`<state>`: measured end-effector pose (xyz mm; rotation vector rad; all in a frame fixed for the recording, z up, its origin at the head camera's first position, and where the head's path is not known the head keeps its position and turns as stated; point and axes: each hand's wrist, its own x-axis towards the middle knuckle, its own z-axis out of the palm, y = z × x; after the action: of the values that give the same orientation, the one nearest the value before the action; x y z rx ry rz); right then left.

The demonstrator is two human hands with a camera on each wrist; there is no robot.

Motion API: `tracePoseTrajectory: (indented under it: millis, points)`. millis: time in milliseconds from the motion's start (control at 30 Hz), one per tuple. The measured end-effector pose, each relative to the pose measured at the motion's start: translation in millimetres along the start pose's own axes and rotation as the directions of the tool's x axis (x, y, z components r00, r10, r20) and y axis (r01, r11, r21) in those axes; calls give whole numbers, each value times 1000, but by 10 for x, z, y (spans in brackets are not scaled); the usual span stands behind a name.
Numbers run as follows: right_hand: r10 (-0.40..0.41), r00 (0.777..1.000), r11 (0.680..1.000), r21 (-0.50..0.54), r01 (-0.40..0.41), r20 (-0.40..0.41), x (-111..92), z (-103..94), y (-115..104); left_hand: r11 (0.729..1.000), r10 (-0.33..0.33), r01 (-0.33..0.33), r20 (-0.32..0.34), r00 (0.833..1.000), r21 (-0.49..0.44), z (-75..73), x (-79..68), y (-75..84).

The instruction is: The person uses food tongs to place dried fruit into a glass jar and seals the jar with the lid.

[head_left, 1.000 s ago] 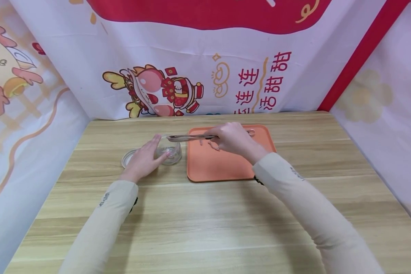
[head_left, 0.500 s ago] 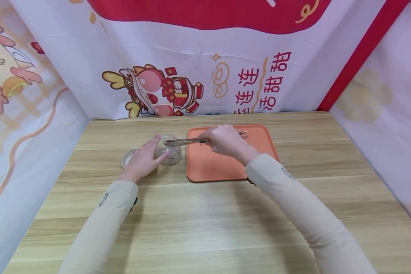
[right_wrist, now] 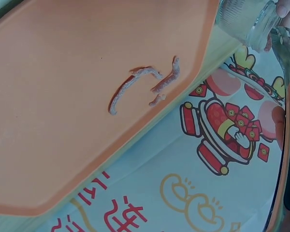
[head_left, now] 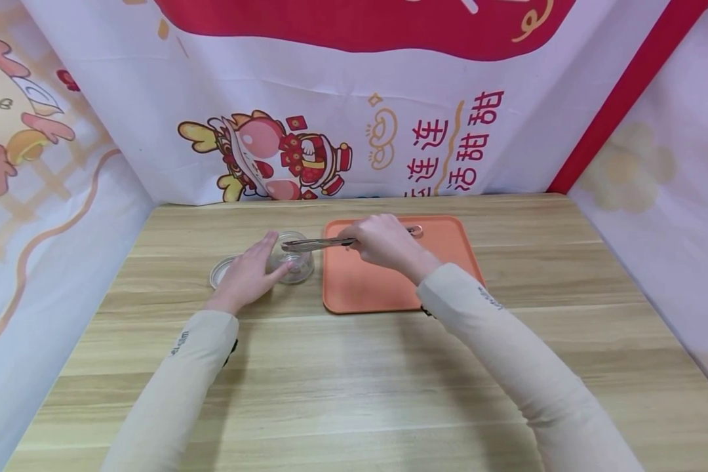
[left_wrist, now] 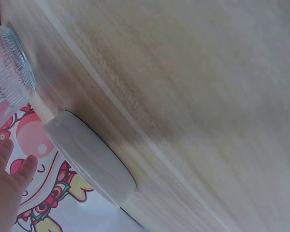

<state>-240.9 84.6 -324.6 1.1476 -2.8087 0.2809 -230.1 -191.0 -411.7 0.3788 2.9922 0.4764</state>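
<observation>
My left hand (head_left: 248, 272) holds the clear glass jar (head_left: 299, 270) from its left side, thumb at the front and fingers behind. My right hand (head_left: 383, 242) grips metal tongs (head_left: 315, 244) with black grips. Their tips lie over the jar's mouth, the looped end pointing right. In the right wrist view a small reddish piece (right_wrist: 268, 43) shows beside the fork-like tip, at the jar's rim. On the orange tray (head_left: 377, 288), under my right hand, the same view shows reddish strips (right_wrist: 130, 87) dusted white and a smaller crumb (right_wrist: 157, 100).
A round lid (head_left: 218, 270) with a silvery rim lies left of the jar, partly behind my left hand. The wooden table (head_left: 330, 380) reaches back to a printed cloth backdrop (head_left: 330, 78), with more cloth at both sides.
My right hand has moved slightly left and lower with the tongs, bringing the tips over the jar's mouth; over the last half second it barely moves. My left hand stays on the jar.
</observation>
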Motion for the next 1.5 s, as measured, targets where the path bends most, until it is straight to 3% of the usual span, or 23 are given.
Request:
tracePoseTrajectory:
  millis: [867,1200,1500]
  points:
    - [-15,1000,999,-40,14,-20,62,45,-29,1000,-25,25,11,1000,-11,16,29,-15]
    - [-5,1000,999,-41,4,-20,41,23,-19,1000,-7,7,11,1000,-14,4,11,-20]
    - [-4,997,999,-42,1,-81,-16,-41,44,1000,10,-10,-12,1000,-13,-3,11,-10]
